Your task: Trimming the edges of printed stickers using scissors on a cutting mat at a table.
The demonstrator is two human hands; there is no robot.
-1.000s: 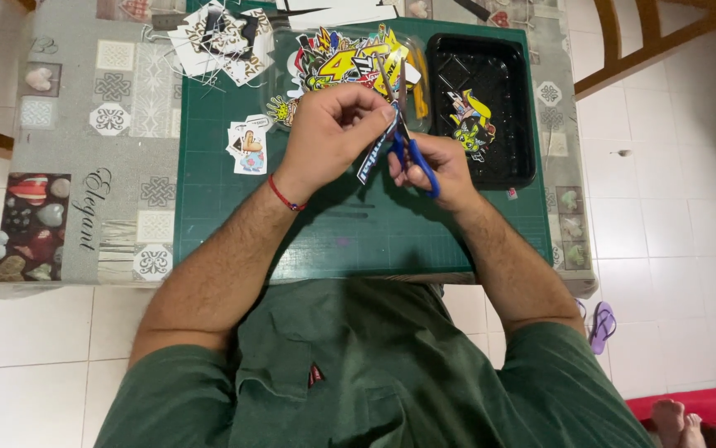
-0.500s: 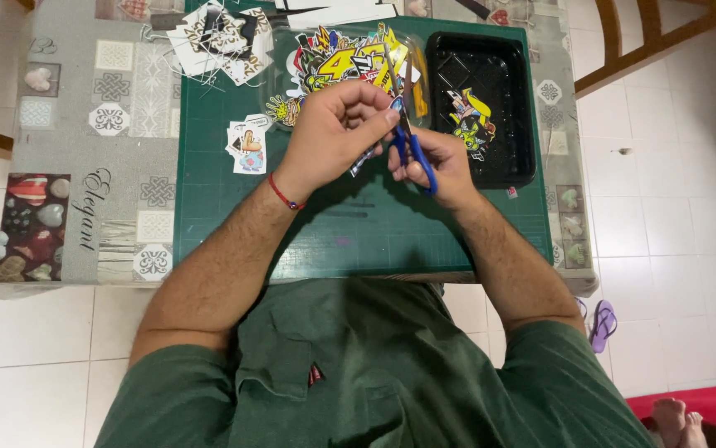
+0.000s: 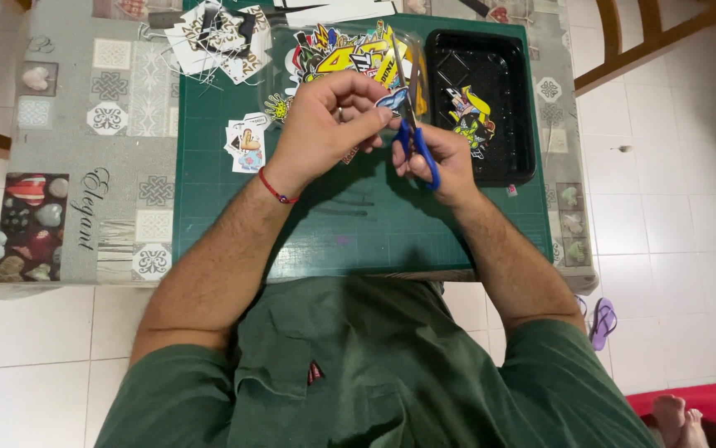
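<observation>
Scissors (image 3: 414, 124) now tilted more upright vs earlier | left hand (image 3: 325, 124) grip pinches small sticker cutout (image 3: 393, 101) above green mat (image 3: 358, 224), tabletop far edge | right hand (image 3: 441, 158) grip closed in blue handles | cutout: light, floppy, probably tears easily; hold near cut line

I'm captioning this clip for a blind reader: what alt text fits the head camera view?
Seen from above, a person's right hand works blue-handled scissors on a small sticker piece pinched in the left hand, over a green cutting mat. More colourful stickers lie at the mat's far edge, beside a black tray.
</observation>
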